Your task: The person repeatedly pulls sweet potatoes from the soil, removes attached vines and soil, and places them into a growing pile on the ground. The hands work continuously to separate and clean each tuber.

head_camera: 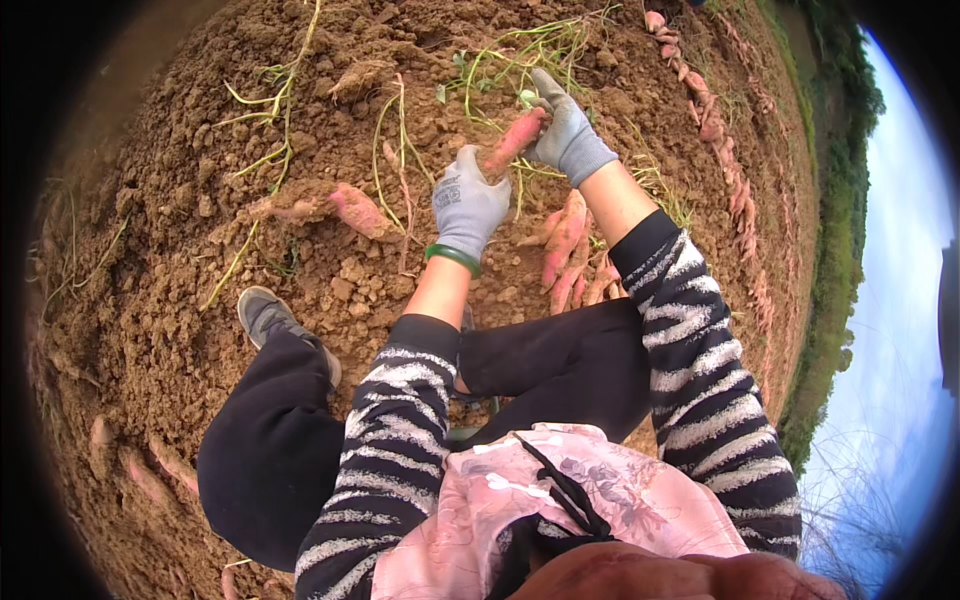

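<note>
Both hands wear grey work gloves. A pink, soil-covered sweet potato (516, 141) is held between them, above the soil. My left hand (471, 201) grips its lower left end, while the fingers of my right hand (564, 131) close on its upper right end, with one finger extended. Another sweet potato (362, 212) lies on the soil left of my left hand, with a dirt-caked root beside it. Below my right hand, several sweet potatoes (568, 240) are piled near my knee. Green vines (517, 56) lie just beyond both hands.
Loose brown soil (172, 225) with clods surrounds me. A long row of sweet potatoes (712, 124) runs along the right. More lie in the soil at the lower left (146, 476). My shoe (274, 315) rests on the ground, and a long vine (286, 120) stretches across the upper left.
</note>
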A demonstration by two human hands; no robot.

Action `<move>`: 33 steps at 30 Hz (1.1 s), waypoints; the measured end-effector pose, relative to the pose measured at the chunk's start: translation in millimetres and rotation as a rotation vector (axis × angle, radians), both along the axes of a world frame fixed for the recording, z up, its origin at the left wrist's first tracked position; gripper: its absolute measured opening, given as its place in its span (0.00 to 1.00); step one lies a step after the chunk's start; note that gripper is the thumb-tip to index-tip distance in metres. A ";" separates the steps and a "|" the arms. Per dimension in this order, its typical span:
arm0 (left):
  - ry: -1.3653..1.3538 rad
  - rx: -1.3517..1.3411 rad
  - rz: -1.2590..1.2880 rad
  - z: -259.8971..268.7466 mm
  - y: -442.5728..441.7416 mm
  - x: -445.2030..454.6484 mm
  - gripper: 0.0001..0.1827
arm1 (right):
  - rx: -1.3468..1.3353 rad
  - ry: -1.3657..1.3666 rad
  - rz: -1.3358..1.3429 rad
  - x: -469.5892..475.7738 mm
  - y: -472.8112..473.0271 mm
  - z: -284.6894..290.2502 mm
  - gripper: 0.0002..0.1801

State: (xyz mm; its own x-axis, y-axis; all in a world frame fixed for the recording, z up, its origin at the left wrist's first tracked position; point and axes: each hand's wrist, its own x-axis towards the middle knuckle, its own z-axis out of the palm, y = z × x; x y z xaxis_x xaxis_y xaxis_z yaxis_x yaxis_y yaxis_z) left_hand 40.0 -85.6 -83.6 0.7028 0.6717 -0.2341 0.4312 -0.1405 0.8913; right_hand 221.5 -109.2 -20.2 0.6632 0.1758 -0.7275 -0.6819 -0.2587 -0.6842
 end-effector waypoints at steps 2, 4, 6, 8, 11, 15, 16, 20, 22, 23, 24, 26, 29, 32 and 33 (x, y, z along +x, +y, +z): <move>-0.017 0.016 0.046 -6.7 1.4 -2.4 0.39 | -0.169 -0.136 0.006 -23.7 6.4 11.9 0.27; -0.027 0.069 0.040 -3.6 3.4 -1.5 0.39 | -0.263 -0.196 0.057 -32.9 4.6 17.8 0.23; -0.019 0.159 -0.006 1.4 7.1 1.2 0.40 | -0.053 -0.064 0.050 -28.9 -3.3 4.7 0.27; -0.027 0.260 -0.068 8.4 3.5 7.4 0.40 | 0.214 0.010 0.073 -9.2 -22.3 -20.3 0.16; 0.046 0.028 -0.107 19.1 6.3 7.1 0.39 | 0.061 -0.270 -0.005 -37.4 2.1 -13.9 0.10; -0.102 -0.019 -0.193 9.3 2.4 23.2 0.40 | 0.116 -0.284 0.020 -15.5 -14.8 -12.5 0.12; -0.201 -0.190 -0.173 3.1 0.6 22.7 0.36 | 0.131 -0.297 0.046 -24.4 -9.2 -3.3 0.12; -0.460 -0.839 -0.294 -6.8 -4.9 18.2 0.21 | 0.313 -0.301 0.374 -25.4 -18.8 6.1 0.09; -0.485 -1.124 -0.508 -12.7 7.2 8.9 0.13 | 0.386 -0.227 0.443 -26.0 -22.3 5.5 0.10; -0.532 -1.181 -0.470 -12.0 5.7 8.5 0.14 | 0.412 -0.204 0.452 -25.2 -23.3 5.6 0.11; -0.585 -1.236 -0.429 -11.6 4.2 9.5 0.15 | 0.437 -0.184 0.466 -22.3 -21.7 6.6 0.11; -0.664 -1.172 -0.341 -13.7 6.1 13.6 0.30 | 0.368 -0.236 0.364 -19.1 -16.0 4.3 0.11; -0.283 -0.459 -0.147 -13.4 13.4 19.3 0.40 | 0.096 -0.483 0.139 7.0 -23.3 -17.4 0.09; -0.127 -0.120 -0.156 -19.5 27.0 15.3 0.40 | -0.304 -0.565 0.256 30.3 -55.2 -43.3 0.12; -0.111 -0.069 -0.195 -22.5 31.1 11.5 0.38 | -0.399 -0.579 0.301 38.8 -68.0 -53.1 0.13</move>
State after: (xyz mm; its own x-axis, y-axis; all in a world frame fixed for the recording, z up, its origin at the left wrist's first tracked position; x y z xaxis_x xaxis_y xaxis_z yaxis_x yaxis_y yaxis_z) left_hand 51.5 -54.5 -106.2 0.8418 0.5055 -0.1894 0.3010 -0.1484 0.9420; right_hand 260.3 -177.2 -73.3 0.9232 0.2058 -0.3245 -0.1041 -0.6790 -0.7268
